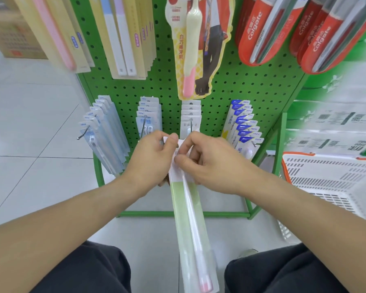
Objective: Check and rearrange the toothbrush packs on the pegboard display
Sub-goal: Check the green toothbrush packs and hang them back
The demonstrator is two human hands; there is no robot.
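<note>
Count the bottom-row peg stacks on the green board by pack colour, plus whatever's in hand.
Pale blue pack stacks: 2
White pack stacks: 1
Blue-and-white pack stacks: 1
White-and-green pack in hand: 1, held by the left hand and right hand
Total: 4 stacks, 1 loose pack

Setting: a retail shop aisle, at a toothbrush display.
Fixture: a green pegboard [230,85] on a metal frame, with wire hooks carrying rows of carded toothbrush packs [148,115].
Branding: red Colgate packs [258,32] hang at the far right.
Shopping gear: a white plastic basket [330,178] with orange trim stands at the right.
Floor: pale tiles [30,123]; a cardboard carton [11,32] sits far left.
</note>
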